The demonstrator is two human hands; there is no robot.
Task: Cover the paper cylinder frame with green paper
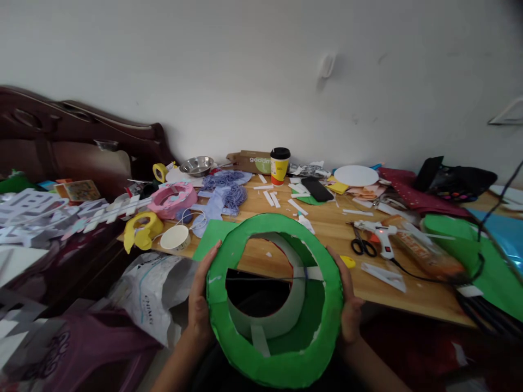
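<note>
Over the front edge of the desk: a green ring is held up, open side towards its holder. Whether its underside touches the wood, I can't tell from here.
Left hand: curved along the ring's outer wall on the left, spread wide rather than closed into a fist, with hold of the ring.
Right hand: matches it on the other side, palm and fingers bowed around the wall, so the ring is clasped between the two. Some fingertips are hidden.
Inside the ring: a pale inner band stands around the central hole, and white tabs reach across the gap to the green (the cut edges are a bit ragged).
Step in hand: I'd judge it to be steadying the ring and looking over the join between band and green.
Next move: to my eye, any fixing would call for one hand keeping the ring steady alone, without squashing the wall, while the other is freed.
Towards the right end of the desk: a glue gun with a small red light, its nozzle close by the black-handled scissors.
Along the back edge: a lidded cup and a steel bowl, with a phone just forward of them.
Near the left front corner: a pink ring and a white tub.
</note>
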